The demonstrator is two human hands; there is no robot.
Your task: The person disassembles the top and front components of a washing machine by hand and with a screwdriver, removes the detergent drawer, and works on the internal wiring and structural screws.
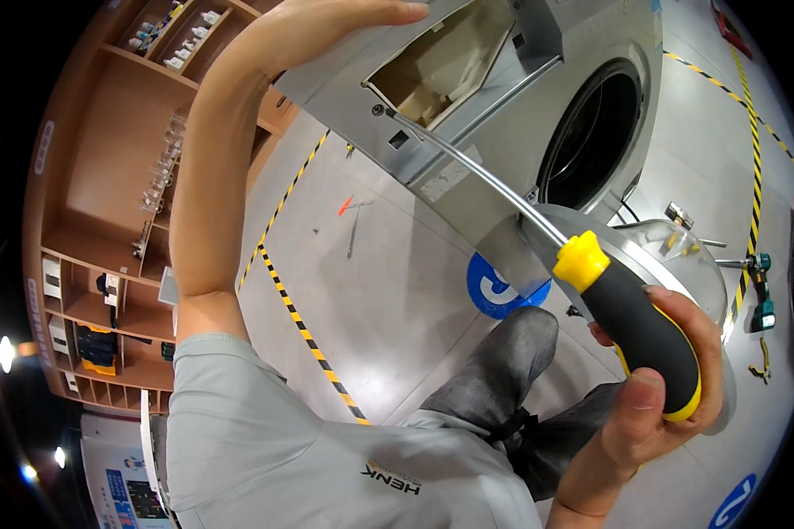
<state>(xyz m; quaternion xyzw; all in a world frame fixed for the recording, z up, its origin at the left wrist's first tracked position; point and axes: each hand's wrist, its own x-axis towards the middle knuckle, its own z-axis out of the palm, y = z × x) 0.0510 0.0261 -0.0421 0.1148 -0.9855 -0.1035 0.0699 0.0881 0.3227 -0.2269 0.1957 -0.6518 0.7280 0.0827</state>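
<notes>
Plainly, the right hand (633, 423) has its grip wrapped round the black-and-yellow handle of a screwdriver (635, 317), right of centre in the frame. The long metal shaft slants to the upper middle, its tip at or just beside a screw (378, 110) on the grey appliance (520, 132), by the open rectangular recess (450, 57). At the top edge, the left hand (348, 13) lies over the appliance's panel, partly cut off; whether that grip is clenched or released, I cannot tell. The screwdriver should feel fairly light and quite stiff, not fragile. Its bare shaft is probably slippery, so the thick, rounded handle looks the best place to hold, with palm behind and fingers wrapped round.
</notes>
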